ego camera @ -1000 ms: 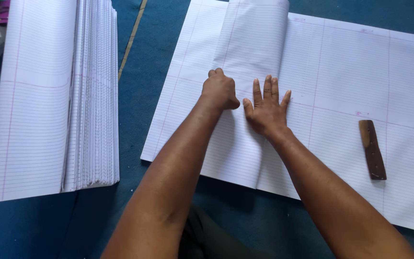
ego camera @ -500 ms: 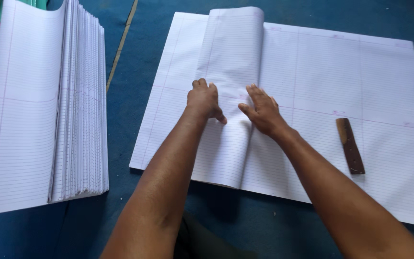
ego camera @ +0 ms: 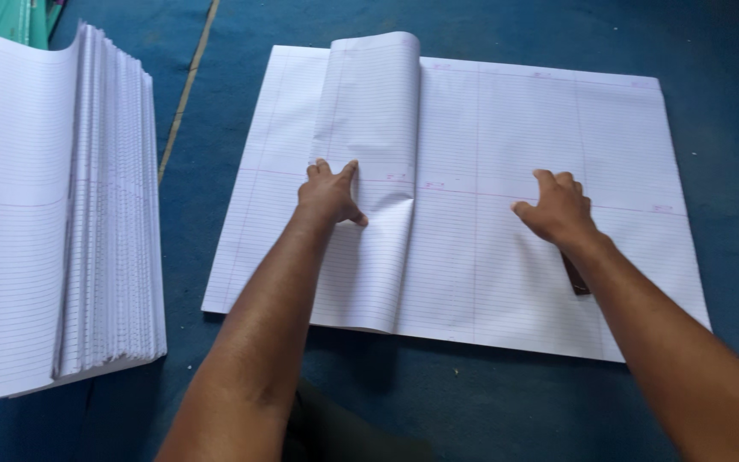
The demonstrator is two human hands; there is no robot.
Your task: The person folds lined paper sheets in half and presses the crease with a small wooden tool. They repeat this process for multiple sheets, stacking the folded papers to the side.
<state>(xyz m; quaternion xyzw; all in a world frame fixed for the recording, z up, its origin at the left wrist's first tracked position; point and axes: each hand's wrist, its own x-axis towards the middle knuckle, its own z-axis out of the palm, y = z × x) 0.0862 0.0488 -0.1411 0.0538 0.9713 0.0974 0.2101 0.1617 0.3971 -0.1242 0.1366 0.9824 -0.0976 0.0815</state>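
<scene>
Large ruled sheet [ego camera: 506,214]: flat on blue floor [ego camera: 489,402], long axis left–right, left portion folded over into loop.
Left hand [ego camera: 328,195]: fingers together, pressing fold down, gripping nothing.
Right hand [ego camera: 558,208]: fingers curled over dark wooden stick [ego camera: 576,280] on sheet; grip cannot be told. Stick lies toward person, under wrist.
Stack of folded sheets [ego camera: 62,231]: well left, apart.

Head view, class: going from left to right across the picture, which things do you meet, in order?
Stack of folded ruled sheets → left hand pressing the folded flap → flat ruled sheet → right hand → dark wooden tool under its wrist.
</scene>
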